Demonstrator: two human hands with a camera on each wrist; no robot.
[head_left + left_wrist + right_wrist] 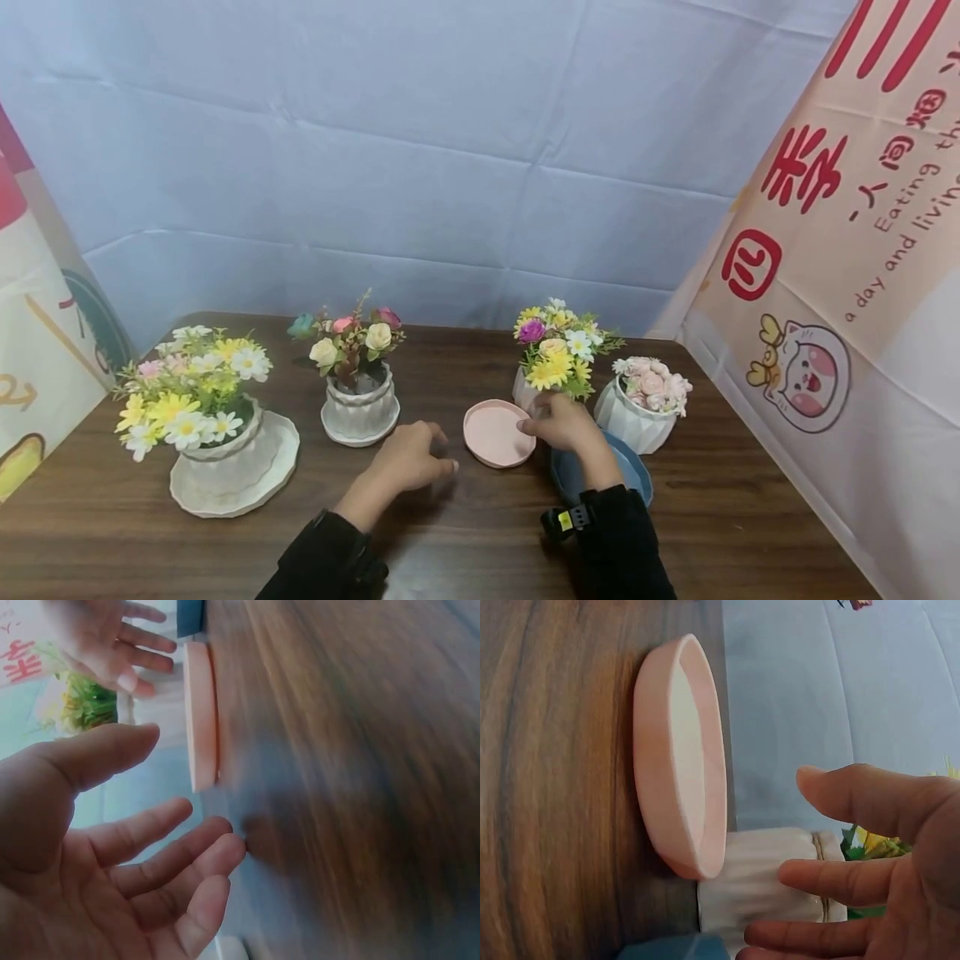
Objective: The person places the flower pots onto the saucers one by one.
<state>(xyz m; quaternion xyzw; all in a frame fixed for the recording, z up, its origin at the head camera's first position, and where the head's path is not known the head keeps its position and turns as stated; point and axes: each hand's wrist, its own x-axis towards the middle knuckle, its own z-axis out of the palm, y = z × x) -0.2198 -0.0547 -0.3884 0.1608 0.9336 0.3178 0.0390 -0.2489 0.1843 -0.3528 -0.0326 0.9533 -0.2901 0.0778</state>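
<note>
Both hands open: left hand (408,460) rests on the counter (465,542); right hand (561,423) between pink saucer (497,433) and yellow-flower pot (525,390).

Soft, even light fills the head view; the pale backdrop (450,142) is bright without glare, and faint shadows sit under the hands on the dark counter (465,533). The head view is fairly sharp. The left wrist view is heavily smeared by motion blur. The right wrist view is clearer, with the near fingers (840,877) soft.
</note>
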